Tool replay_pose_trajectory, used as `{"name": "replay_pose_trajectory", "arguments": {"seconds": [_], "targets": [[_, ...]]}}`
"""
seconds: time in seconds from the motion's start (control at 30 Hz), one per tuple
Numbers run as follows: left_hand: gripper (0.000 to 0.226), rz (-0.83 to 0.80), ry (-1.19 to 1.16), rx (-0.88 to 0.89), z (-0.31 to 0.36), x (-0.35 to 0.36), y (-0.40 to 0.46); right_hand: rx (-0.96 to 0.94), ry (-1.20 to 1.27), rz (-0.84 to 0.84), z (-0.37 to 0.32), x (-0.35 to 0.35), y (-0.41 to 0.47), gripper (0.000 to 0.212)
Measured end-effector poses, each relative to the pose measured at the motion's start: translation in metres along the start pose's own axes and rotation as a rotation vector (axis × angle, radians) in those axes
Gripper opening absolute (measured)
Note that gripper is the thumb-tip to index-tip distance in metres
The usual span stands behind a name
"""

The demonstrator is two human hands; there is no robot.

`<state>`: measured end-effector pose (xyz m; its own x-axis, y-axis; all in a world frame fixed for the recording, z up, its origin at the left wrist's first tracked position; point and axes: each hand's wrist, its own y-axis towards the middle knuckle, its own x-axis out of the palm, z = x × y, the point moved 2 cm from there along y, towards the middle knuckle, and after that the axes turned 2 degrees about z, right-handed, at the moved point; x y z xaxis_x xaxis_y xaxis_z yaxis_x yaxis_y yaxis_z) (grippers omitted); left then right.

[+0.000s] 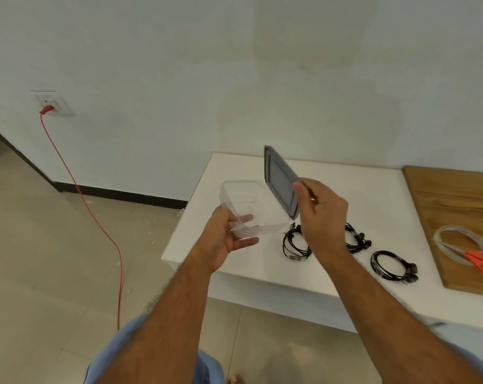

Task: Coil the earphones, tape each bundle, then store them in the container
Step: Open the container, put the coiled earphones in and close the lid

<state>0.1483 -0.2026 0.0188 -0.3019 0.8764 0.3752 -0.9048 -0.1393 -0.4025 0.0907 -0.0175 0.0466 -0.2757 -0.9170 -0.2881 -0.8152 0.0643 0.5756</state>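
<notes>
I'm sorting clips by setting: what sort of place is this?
Probably a plain indoor room, home or small workshop: a tiled floor, a bare wall with a socket and red cable, and a white table against the wall.

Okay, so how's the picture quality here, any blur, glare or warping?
Head view: even, soft light with faint shadows; wide-angle warping bends the table edge and the wall line; the lid in the right hand is slightly motion-blurred; the clear container in the left hand is hard to outline; no strong glare.
</notes>
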Motion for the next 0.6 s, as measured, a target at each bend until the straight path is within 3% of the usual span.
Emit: {"name": "replay_pose_trajectory", "arguments": {"seconds": [0.1,0.23,0.43,0.6], "targets": [[0.041,0.039,0.04,-0.014,-0.002,-0.008,0.006,0.353,0.216,0.028,0.028,-0.006,0.008,0.015],[0.042,0.078,0.009,-0.034,-0.007,-0.013,0.012,0.778,0.465,0.133,0.055,-0.014,0.008,0.023],[0.046,0.161,-0.11,-0.131,-0.025,-0.021,0.014,0.986,0.569,0.22,0.081,-0.019,0.011,0.02],[0.016,0.257,-0.119,-0.186,-0.036,-0.023,0.017,1.08,0.633,0.265,0.094,-0.021,0.017,0.015]]}}
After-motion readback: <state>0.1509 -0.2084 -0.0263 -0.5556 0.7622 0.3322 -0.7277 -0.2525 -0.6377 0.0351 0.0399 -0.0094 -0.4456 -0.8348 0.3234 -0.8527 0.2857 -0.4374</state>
